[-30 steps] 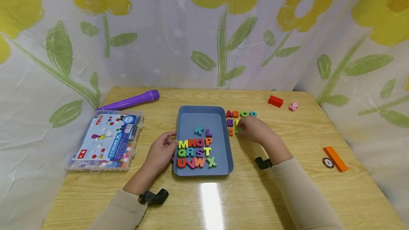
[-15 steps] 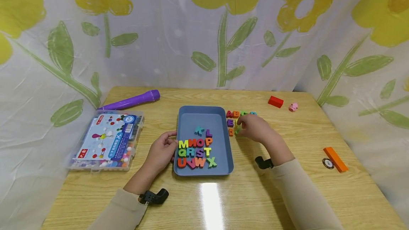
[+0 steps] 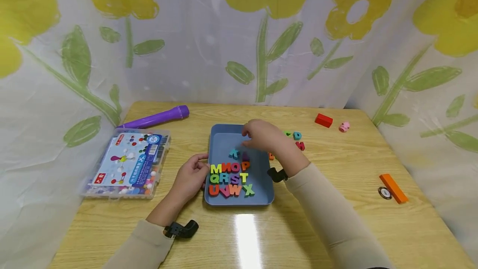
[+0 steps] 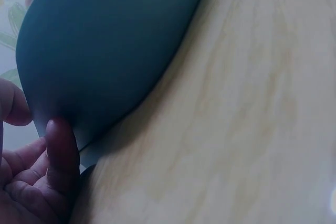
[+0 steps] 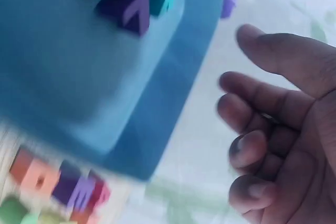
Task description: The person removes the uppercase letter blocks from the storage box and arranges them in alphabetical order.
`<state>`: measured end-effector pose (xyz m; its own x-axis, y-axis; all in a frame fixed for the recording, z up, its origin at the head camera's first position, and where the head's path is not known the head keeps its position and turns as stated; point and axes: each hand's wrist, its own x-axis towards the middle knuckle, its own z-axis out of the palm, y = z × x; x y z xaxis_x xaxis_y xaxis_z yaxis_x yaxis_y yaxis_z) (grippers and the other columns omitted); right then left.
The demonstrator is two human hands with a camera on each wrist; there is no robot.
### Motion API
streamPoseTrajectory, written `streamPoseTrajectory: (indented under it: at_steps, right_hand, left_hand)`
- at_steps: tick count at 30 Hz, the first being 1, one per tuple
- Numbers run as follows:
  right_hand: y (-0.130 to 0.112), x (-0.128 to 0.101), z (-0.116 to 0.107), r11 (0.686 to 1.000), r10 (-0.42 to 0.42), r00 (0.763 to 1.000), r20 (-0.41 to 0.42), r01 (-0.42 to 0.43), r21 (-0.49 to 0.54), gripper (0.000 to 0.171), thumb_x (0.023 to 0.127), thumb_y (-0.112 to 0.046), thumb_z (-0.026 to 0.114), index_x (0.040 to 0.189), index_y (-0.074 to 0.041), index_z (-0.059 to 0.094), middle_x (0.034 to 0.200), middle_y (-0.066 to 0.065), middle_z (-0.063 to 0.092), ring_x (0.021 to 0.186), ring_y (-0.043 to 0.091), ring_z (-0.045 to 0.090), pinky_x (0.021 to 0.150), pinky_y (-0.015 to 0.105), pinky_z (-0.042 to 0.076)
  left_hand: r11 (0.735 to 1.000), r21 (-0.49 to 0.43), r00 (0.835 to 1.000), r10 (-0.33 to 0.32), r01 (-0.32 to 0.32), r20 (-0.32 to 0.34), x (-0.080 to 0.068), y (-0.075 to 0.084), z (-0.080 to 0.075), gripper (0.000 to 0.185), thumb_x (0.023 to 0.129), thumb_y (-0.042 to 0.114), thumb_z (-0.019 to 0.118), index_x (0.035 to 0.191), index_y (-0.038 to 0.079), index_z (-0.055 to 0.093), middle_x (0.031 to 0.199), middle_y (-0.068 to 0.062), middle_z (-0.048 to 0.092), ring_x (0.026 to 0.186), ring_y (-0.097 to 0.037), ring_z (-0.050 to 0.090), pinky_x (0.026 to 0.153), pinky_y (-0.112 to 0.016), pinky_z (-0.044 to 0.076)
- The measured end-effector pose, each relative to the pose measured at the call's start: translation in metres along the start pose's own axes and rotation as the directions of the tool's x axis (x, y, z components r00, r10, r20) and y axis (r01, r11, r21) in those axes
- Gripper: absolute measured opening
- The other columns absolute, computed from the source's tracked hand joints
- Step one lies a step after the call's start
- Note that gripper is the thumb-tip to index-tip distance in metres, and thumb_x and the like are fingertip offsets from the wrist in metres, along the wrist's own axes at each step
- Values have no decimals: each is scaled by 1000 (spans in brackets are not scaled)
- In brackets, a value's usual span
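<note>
A blue-grey tray (image 3: 262, 184) holds rows of coloured toy letters, with a yellow M (image 3: 215, 169) and a green X (image 3: 248, 190) among them. A teal K (image 3: 234, 153) and a shadowed purple L (image 3: 245, 156) lie above the rows. My left hand (image 3: 191, 177) holds the tray's left wall, thumb on the outside in the left wrist view. Over the tray's upper right part hovers my right hand (image 3: 263, 137); the right wrist view shows its fingers loosely bent, nothing between them. Beside the tray, a red H (image 3: 300, 146) and teal D (image 3: 297, 135) lie on the table, other letters partly hidden.
A clear plastic case (image 3: 127, 163) with a printed sheet and a purple toy microphone (image 3: 158, 116) lie to the left. On the right are a red block (image 3: 323, 120), a pink pig figure (image 3: 344, 126), a round chip (image 3: 385, 193) and an orange block (image 3: 394, 188).
My right hand has left the loose letters on the table and moved left over the tray. The red H now shows. My left hand stays at the tray wall.
</note>
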<state>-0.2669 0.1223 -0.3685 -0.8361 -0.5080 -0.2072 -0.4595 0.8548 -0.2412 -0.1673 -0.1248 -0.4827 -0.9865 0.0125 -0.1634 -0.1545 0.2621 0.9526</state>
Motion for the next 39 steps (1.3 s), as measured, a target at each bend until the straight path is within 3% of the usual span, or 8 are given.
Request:
streamPoseTrajectory:
  at_steps: [3, 8, 14, 21, 25, 30, 34, 39]
  right_hand:
    - [-11, 14, 7, 999, 27, 996, 87, -24, -39, 37, 102, -34, 79, 126, -7, 77, 126, 9, 74, 106, 24, 68, 97, 44, 59]
    - [-20, 25, 22, 996, 67, 982, 174, -55, -74, 29, 98, -38, 84, 108, -12, 76, 102, 3, 71, 91, 21, 63, 80, 36, 54]
    - [-19, 23, 30, 996, 77, 984, 160, -67, -62, 25, 97, -34, 84, 106, -12, 75, 98, 3, 69, 91, 21, 63, 77, 35, 53]
    - [-9, 16, 19, 999, 19, 996, 85, -22, 42, 24, 100, -24, 81, 119, -11, 78, 114, 5, 73, 101, 23, 66, 92, 41, 59]
    - [7, -2, 1, 991, -31, 999, -28, 34, 131, 32, 101, -21, 80, 129, -6, 74, 126, 11, 73, 114, 27, 67, 103, 45, 57]
    - [47, -36, -12, 983, 59, 988, -142, -33, 181, 30, 99, -17, 82, 124, -3, 74, 115, 12, 73, 104, 29, 67, 97, 47, 59]
    - [81, -60, -7, 971, 160, 977, -144, -129, 202, 27, 99, -15, 81, 121, -2, 74, 110, 13, 72, 101, 30, 66, 94, 49, 59]
    - [107, -81, 14, 965, 201, 974, -108, -177, 194, 24, 99, -12, 80, 118, 1, 75, 104, 13, 71, 93, 28, 63, 88, 47, 58]
  left_hand:
    - [1000, -1, 1000, -2, 2, 5, -1, 1, 2, 43, 108, 21, 60, 150, 10, 61, 106, -13, 69, 71, -18, 63, 62, -31, 59]
    - [1000, -4, 1000, 8, -8, 3, 0, 2, 4, 42, 108, 19, 60, 149, 10, 61, 105, -13, 69, 70, -18, 63, 61, -32, 59]
    - [1000, -10, 1000, 24, -24, 10, 1, 3, 5, 42, 108, 20, 61, 149, 10, 62, 106, -15, 71, 68, -18, 63, 61, -31, 59]
    - [1000, 7, 1000, 7, -7, 7, 3, 0, 6, 42, 108, 21, 61, 149, 11, 62, 105, -13, 70, 69, -19, 64, 62, -32, 59]
    - [1000, 10, 1000, 6, -6, 5, 3, -2, 5, 42, 108, 22, 61, 149, 11, 61, 105, -13, 70, 68, -20, 64, 62, -31, 59]
    - [1000, 4, 1000, 14, -14, 8, 2, -3, 4, 43, 108, 21, 61, 149, 10, 61, 104, -13, 70, 68, -19, 64, 62, -31, 59]
    - [1000, 16, 1000, 18, -18, -1, 2, -3, 2, 43, 108, 21, 60, 149, 9, 61, 104, -13, 70, 67, -17, 64, 62, -31, 58]
    - [1000, 18, 1000, 13, -13, -4, 2, -3, 1, 43, 108, 21, 60, 149, 10, 61, 105, -13, 70, 68, -18, 64, 62, -31, 59]
